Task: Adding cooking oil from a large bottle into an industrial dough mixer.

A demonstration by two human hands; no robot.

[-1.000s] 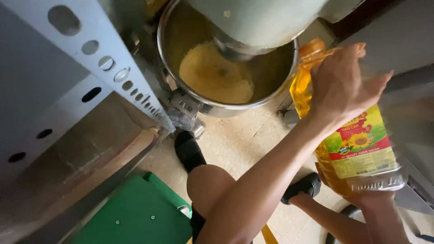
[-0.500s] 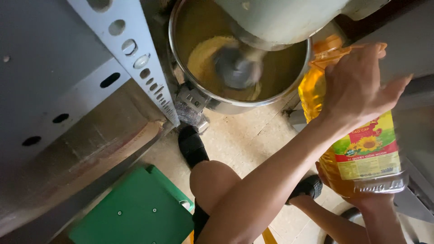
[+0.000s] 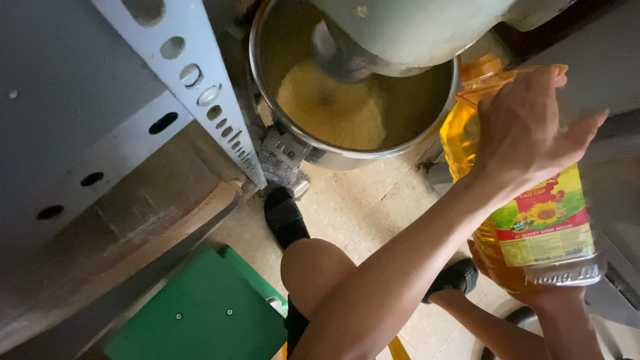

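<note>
A view straight down from head height. Far to the left of the hands stands a grey metal shelf frame [image 3: 193,80] with a row of punched holes, and below it a green flat lid or board [image 3: 207,313] lies on the pale floor [image 3: 360,200]. Between that and the hands, 1 steel mixing bowl [image 3: 353,157] sits under the white mixer head [image 3: 413,27]. It holds 1 mound of yellow batter [image 3: 330,107].

Compared with half a second ago, the grey beater [image 3: 333,50] has swung from the middle of the bowl to its far left rim, so the batter surface shows whole again; the mixer appears to be running. The bottle and both hands have barely shifted.

Just below the bowl, 2 black shoes show: 1 [image 3: 285,217] left of the knee, 1 [image 3: 457,277] under the forearm.

On the right, 1 large clear bottle of golden cooking oil [image 3: 533,227], with an orange cap and a label picturing a sunflower, is held tilted, neck towards the bowl's right rim. The left hand [image 3: 527,130] lies over the bottle's upper part, fingers spread and curled around its handle area. The right hand [image 3: 550,297] cups the bottle's base from beneath; its fingers are mostly hidden. No oil stream is visible.
</note>
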